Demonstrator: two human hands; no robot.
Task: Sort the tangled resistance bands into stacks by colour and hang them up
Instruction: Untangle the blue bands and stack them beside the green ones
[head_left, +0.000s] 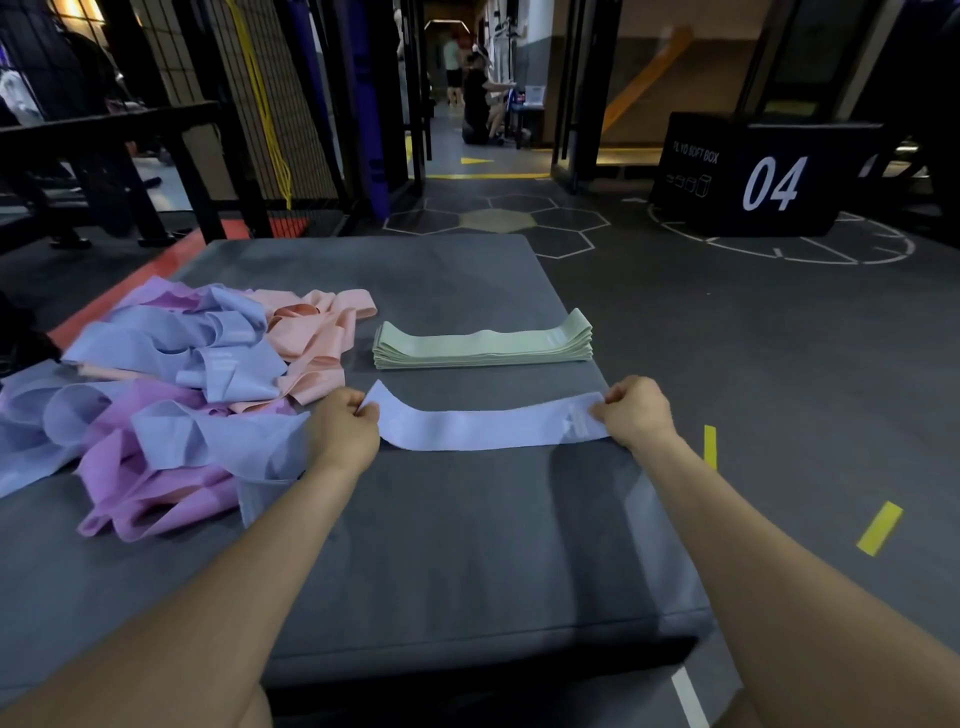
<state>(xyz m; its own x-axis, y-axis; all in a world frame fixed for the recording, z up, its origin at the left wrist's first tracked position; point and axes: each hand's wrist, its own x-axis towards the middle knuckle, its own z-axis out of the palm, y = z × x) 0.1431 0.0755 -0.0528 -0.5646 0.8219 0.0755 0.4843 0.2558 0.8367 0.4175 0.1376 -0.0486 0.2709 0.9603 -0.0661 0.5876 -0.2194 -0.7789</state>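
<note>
A light blue resistance band (483, 428) lies stretched flat across the grey mat (441, 545). My left hand (345, 428) pinches its left end and my right hand (636, 410) pinches its right end. Just behind it sits a neat stack of pale green bands (483, 345). To the left lies a tangled heap of blue (171, 345), purple (140, 483) and peach bands (317, 332), partly covering one another.
The mat's right edge drops to dark gym floor with yellow tape marks (879, 527). A black soft box marked 04 (753, 176) stands at the back right. A black wire rack (249, 104) with a hanging yellow band rises behind the mat. People are far down the corridor.
</note>
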